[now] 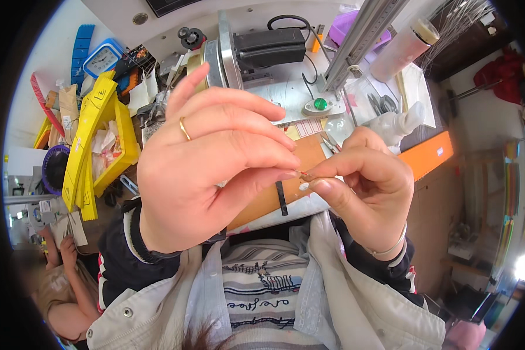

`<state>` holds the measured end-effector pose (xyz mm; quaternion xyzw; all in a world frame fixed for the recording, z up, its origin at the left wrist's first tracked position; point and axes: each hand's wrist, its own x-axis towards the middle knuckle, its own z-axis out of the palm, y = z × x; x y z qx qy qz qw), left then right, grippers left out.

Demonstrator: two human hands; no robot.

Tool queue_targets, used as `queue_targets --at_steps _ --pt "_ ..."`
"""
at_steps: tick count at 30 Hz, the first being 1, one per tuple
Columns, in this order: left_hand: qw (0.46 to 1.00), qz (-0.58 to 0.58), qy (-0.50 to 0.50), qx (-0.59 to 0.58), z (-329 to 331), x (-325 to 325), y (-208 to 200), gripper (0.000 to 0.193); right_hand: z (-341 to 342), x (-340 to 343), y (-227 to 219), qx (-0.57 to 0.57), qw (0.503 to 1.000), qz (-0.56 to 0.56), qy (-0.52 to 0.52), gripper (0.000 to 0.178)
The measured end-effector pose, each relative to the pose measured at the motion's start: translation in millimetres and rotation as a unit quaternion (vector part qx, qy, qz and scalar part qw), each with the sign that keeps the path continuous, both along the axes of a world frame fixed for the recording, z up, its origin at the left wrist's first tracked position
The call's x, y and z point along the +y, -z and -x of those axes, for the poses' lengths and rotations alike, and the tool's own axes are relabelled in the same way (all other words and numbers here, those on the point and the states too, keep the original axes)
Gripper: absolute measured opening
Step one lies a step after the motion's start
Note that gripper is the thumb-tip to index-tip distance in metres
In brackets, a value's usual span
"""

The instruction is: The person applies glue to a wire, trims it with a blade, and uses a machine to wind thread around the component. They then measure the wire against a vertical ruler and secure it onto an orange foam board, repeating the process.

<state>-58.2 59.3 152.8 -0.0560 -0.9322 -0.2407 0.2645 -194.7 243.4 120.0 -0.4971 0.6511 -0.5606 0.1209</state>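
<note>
In the middle, my left hand [216, 157] and my right hand [373, 181] meet at the fingertips. Between them is a tiny reddish, wire-like piece [304, 174], mostly covered by the fingers. Thumb and forefinger of my left hand pinch its left end, with the other fingers raised and fanned out. On the right, my thumb and forefinger pinch the other end, the remaining fingers curled in. Beneath the hands lies a brown board [254, 205] with a black strip [282, 198] on it. Metal tweezers or pliers [331, 144] rest just behind my right fingers.
A bench machine with a black motor [271, 49] and a green button [319, 104] stands behind. At left are a yellow bin [119, 146] and a blue clock [103, 58]. A clear bottle [394, 125] and an orange bar [429, 154] sit right. Another person's arm [76, 280] shows lower left.
</note>
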Motion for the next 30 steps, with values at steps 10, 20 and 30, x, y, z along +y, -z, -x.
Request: queue_targets --at_steps 10,20,30 --pt "0.994 -0.1 -0.021 -0.028 2 21 2 0.012 -3 19 12 0.305 0.935 0.149 0.103 0.048" --pt "0.998 0.042 -0.045 0.026 -1 38 1 0.013 -9 16 12 0.34 0.927 0.089 0.13 0.034" --pt "0.997 -0.041 0.061 0.032 3 21 10 0.006 -8 24 0 -0.048 0.996 0.036 -0.064 0.029"
